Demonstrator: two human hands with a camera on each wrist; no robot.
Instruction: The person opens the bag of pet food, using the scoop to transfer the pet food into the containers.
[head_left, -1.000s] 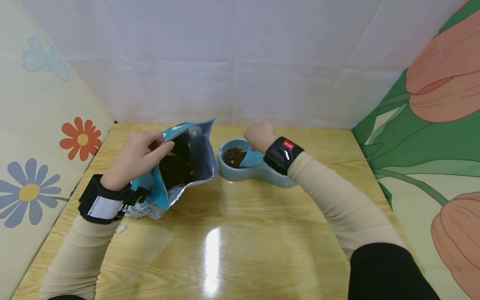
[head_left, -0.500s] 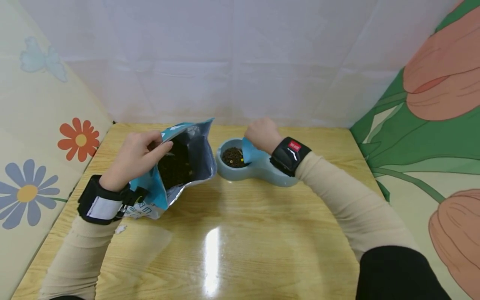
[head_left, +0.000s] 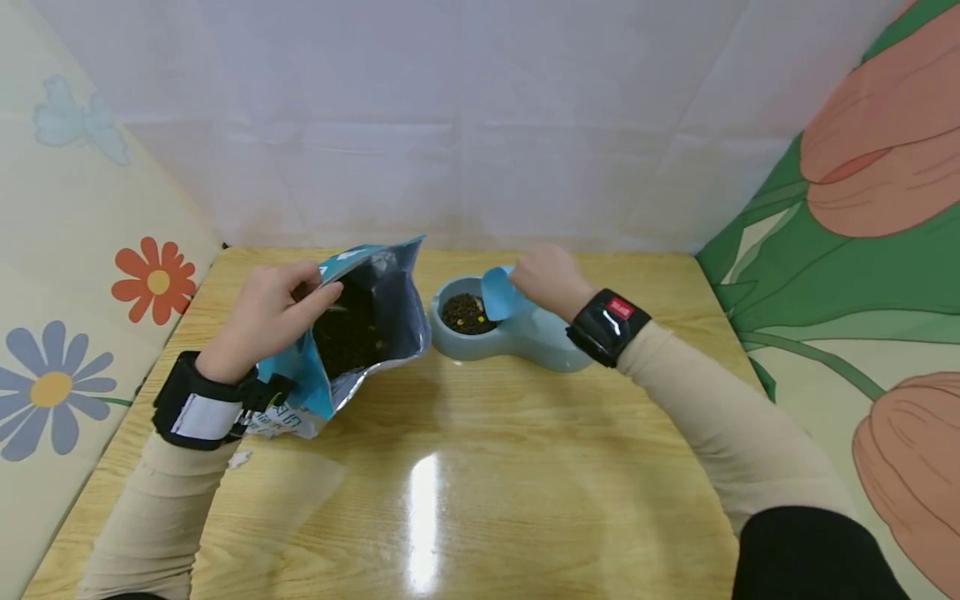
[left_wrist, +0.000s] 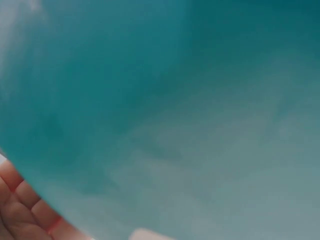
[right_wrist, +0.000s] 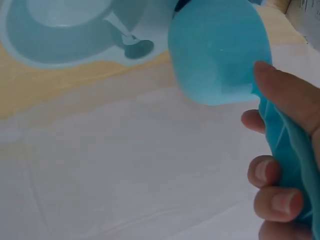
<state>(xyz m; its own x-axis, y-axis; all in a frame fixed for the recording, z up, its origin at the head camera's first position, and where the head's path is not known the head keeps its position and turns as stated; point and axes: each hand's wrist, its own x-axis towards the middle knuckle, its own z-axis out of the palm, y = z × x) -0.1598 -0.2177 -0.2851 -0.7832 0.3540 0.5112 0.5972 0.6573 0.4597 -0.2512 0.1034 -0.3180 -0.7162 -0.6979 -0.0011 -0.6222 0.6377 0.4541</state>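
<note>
My left hand grips the top edge of a teal foil pouch with a silver lining, thumb and fingers pinched on its rim, holding the mouth open. The pouch leans on the pale wooden table, towards its left side, and dark brown kibble shows inside it. In the left wrist view the teal pouch wall fills almost everything, blurred, with my fingers at the lower left corner.

My right hand holds a light blue plastic scoop, fingers curled round its handle. The scoop's bowl is tilted over the rim of the left well of a pale blue double pet bowl, which sits just right of the pouch near the back of the table. That well holds dark kibble with a few yellow bits. In the right wrist view the scoop appears from behind, my fingers wrapped on the handle, and the bowl's other well lies past it.
</note>
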